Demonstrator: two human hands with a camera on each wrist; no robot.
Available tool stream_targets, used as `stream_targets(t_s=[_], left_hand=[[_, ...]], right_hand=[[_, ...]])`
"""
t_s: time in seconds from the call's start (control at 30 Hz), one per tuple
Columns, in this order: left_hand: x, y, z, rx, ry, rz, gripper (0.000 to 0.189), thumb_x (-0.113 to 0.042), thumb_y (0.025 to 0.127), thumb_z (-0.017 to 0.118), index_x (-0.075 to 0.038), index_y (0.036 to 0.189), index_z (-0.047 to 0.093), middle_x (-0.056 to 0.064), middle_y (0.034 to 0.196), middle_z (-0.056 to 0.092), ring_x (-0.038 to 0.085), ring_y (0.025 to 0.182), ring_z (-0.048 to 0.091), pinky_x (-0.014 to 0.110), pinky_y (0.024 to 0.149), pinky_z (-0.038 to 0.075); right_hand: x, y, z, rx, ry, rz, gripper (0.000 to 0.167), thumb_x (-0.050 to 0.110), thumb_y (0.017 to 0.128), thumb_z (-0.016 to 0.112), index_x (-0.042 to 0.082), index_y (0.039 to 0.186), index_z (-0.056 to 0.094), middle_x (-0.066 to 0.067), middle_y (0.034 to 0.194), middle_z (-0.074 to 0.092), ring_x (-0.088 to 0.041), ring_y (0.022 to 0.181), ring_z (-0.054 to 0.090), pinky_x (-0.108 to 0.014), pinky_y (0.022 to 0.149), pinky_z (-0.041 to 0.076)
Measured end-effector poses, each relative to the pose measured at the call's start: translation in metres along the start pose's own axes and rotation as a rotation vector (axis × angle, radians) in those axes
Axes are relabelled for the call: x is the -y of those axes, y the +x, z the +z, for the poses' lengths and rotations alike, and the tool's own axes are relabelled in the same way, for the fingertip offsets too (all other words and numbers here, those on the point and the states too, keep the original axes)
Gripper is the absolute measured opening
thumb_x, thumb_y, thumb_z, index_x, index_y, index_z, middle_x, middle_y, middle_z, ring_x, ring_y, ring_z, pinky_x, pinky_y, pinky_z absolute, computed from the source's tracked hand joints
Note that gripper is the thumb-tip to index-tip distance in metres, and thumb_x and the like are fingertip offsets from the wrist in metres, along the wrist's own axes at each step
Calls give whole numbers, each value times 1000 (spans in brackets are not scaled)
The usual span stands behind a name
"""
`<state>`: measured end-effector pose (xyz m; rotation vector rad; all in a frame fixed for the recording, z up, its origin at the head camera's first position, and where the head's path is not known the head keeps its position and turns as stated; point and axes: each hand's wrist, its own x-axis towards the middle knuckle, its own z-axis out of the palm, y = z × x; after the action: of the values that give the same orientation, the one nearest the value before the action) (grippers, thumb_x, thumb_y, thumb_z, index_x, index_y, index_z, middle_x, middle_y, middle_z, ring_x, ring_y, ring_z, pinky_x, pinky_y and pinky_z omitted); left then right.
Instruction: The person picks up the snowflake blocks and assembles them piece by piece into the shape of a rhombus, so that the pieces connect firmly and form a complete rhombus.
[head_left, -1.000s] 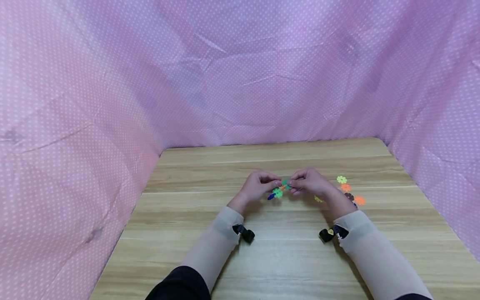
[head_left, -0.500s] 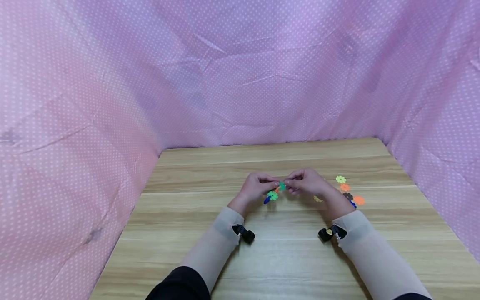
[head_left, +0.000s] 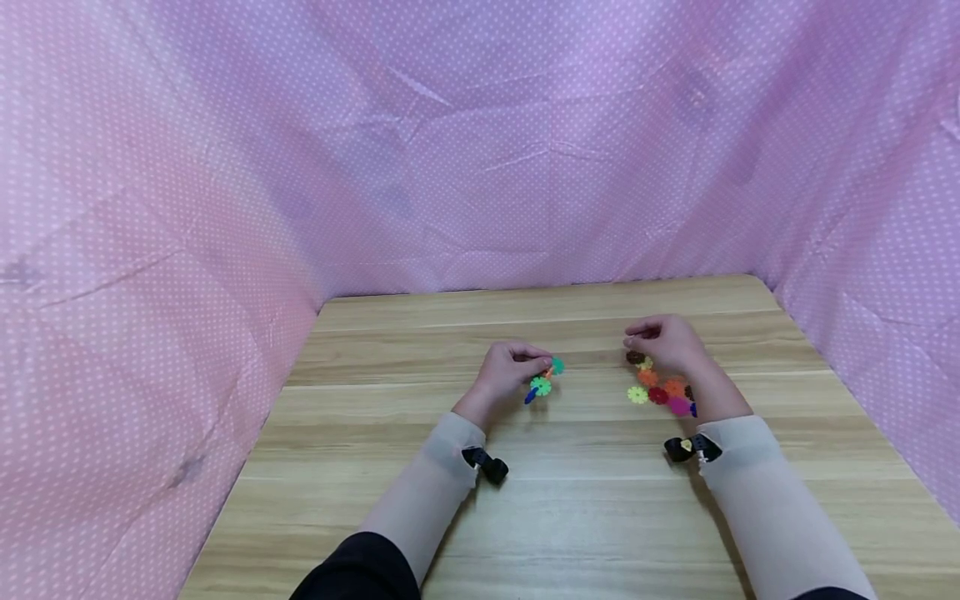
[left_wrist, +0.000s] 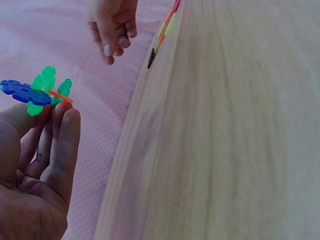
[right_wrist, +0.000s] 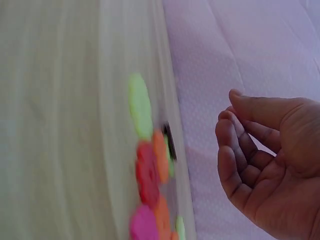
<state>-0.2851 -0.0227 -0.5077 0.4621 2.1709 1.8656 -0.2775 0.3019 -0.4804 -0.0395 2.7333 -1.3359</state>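
My left hand (head_left: 504,377) pinches a small chain of flower-shaped plastic discs, held above the table. It joins a blue disc (left_wrist: 25,92), a green disc (left_wrist: 45,79), an orange disc (left_wrist: 61,96) and a second green disc (head_left: 557,366). Fingers loosely bent and holding nothing, my right hand (head_left: 671,343) hovers over the loose discs. Nearest to its fingertips in the head view lies a brown disc (head_left: 635,357). In the right wrist view the hand stands apart from the discs on the table.
Around the brown disc lie a yellow-green disc (head_left: 637,395), a red disc (head_left: 657,396), a magenta disc (head_left: 678,406) and orange discs (head_left: 647,377). My right wrist partly hides a few others. The wooden table (head_left: 450,325) is enclosed by a pink dotted cloth (head_left: 480,167).
My right hand has left the green disc at the chain's end and moved right, above the loose discs, uncovering several. The left hand keeps the chain in nearly the same place.
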Motion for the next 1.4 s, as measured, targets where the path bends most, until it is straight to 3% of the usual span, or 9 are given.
stream_targets(t_s=[0.37, 0.67, 0.77, 0.9, 1.07, 1.4], left_hand=[[0, -1, -1, -17, -15, -15, 12, -16, 96, 79, -8, 104, 82, 4, 98, 79, 15, 85, 74, 27, 74, 62], [-1, -1, -1, -33, -23, -34, 10, -18, 96, 80, -10, 102, 83, 4, 98, 79, 15, 87, 73, 28, 76, 61], [-2, -1, -1, -38, -22, -38, 9, -18, 96, 80, -11, 101, 83, 4, 98, 79, 15, 87, 73, 27, 75, 61], [-2, -1, -1, -41, -19, -35, 9, -17, 95, 80, -10, 101, 83, 4, 97, 79, 15, 86, 73, 27, 74, 61], [-2, 0, -1, -39, -20, -38, 10, -17, 96, 80, -10, 102, 83, 4, 97, 79, 15, 85, 73, 27, 74, 61], [-1, 0, 0, -38, -40, -37, 11, -15, 96, 79, -7, 103, 82, 6, 98, 79, 15, 85, 74, 28, 76, 62]], right_hand=[[-27, -7, -31, -36, 15, 69, 47, 29, 104, 70, -2, 138, 62, -22, 128, 65, -35, 114, 60, -39, 89, 55], [-48, -11, -42, 8, 98, 185, 47, 14, 102, 71, -6, 141, 56, -26, 135, 59, -30, 103, 59, -34, 79, 59], [-52, -11, -43, 22, 65, 191, 49, 12, 97, 75, -9, 138, 57, -27, 133, 59, -29, 100, 63, -34, 77, 60], [-54, -12, -44, 36, 10, 186, 50, 14, 95, 78, -10, 134, 60, -28, 129, 61, -26, 94, 65, -34, 75, 60], [-52, -14, -44, 50, 40, 221, 46, 13, 96, 76, -10, 133, 60, -26, 123, 63, -26, 90, 64, -37, 73, 61], [-50, -14, -43, 33, 26, 236, 29, 18, 99, 74, -7, 114, 67, -10, 90, 66, -21, 75, 59, -35, 62, 57]])
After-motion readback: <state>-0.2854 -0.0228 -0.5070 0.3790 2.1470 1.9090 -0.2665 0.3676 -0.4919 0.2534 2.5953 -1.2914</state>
